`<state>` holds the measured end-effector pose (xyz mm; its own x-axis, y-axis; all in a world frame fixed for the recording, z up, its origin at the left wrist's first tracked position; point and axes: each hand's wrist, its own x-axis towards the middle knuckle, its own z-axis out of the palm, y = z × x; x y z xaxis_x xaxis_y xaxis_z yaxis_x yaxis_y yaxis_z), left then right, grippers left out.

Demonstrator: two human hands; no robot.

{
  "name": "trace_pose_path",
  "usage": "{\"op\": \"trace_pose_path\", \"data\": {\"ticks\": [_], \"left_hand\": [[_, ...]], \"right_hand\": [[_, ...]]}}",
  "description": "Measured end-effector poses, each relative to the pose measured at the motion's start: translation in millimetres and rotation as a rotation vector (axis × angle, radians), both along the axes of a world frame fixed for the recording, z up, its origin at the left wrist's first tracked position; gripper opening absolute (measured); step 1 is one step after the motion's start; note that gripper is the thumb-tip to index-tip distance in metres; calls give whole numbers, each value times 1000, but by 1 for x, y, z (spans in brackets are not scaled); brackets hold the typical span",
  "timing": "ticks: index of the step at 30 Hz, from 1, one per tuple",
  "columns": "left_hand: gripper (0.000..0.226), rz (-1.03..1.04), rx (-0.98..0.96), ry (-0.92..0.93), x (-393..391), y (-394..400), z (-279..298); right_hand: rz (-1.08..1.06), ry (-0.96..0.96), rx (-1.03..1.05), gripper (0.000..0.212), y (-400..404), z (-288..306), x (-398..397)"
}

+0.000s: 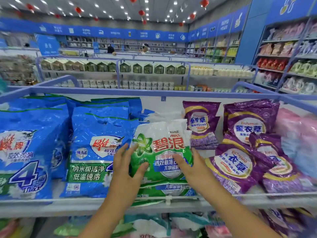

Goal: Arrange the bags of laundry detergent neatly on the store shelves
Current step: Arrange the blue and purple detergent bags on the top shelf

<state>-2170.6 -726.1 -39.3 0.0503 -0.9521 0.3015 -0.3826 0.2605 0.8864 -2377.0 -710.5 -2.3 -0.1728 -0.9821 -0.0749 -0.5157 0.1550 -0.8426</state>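
Note:
A white and green detergent bag (163, 145) stands upright in the middle of the top shelf (85, 202), on a low stack of like bags. My left hand (127, 166) touches its lower left edge with spread, straight fingers. My right hand (190, 166) lies against its lower right front, thumb across the label and fingers straight. Blue detergent bags (101, 146) stand to the left, with a bigger blue bag (25, 152) further left. Purple bags (202, 124) stand to the right, and more purple bags (240, 167) lie tumbled at the front right.
Pink bags (298, 134) fill the shelf's far right end. A blue rail (163, 93) runs behind the bags. A lower shelf (154, 225) holds mixed bags. Across the aisle stand shelves of green boxes (137, 67). Two people stand far off at the back.

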Motion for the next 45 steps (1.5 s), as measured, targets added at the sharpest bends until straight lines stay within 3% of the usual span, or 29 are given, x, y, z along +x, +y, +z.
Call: {"op": "trace_pose_path", "data": {"ticks": [2,5,6,9,12,14,19,23,28,31,33,35,36,39,42,45], "left_hand": [[65,114,174,-82,0,6,6],[60,67,398,-434,-5,14,11],[60,48,421,-467,-6,14,12],[51,36,444,-374,-8,8,14],[39,60,433,-163,-16,5,15],[35,50,415,-111,-23,1,18],[51,23,410,-73,-28,-28,23],[62,49,402,-86,-33,-33,27],[52,108,354,-118,-36,-28,23],[82,166,199,-279,-35,-11,24],[86,183,123,-315,-32,-4,23],[81,165,122,-255,-28,0,22],[80,146,116,-236,-25,1,20],[84,62,109,-302,-18,9,16],[84,17,161,-416,-10,16,7],[82,-25,234,-487,-1,16,5]], "right_hand": [[54,-16,51,48,0,-4,-6],[116,20,74,80,-2,-17,-15],[119,43,86,82,-2,-20,-17],[98,88,73,64,-2,-20,-15],[84,69,-1,71,-10,-24,-13],[86,-8,-58,64,-24,-29,-14],[146,-77,-74,45,-60,-29,-19],[169,-54,-22,68,-72,-25,-20],[211,1,64,85,-61,-17,-24],[220,84,41,104,-53,-20,-26],[218,91,65,87,-45,-22,-25],[178,61,54,43,-33,-25,-24],[139,72,37,31,-27,-27,-25],[39,254,-84,28,-13,-32,-28],[131,286,9,14,1,-27,-30],[223,263,112,13,7,-22,-32]]}}
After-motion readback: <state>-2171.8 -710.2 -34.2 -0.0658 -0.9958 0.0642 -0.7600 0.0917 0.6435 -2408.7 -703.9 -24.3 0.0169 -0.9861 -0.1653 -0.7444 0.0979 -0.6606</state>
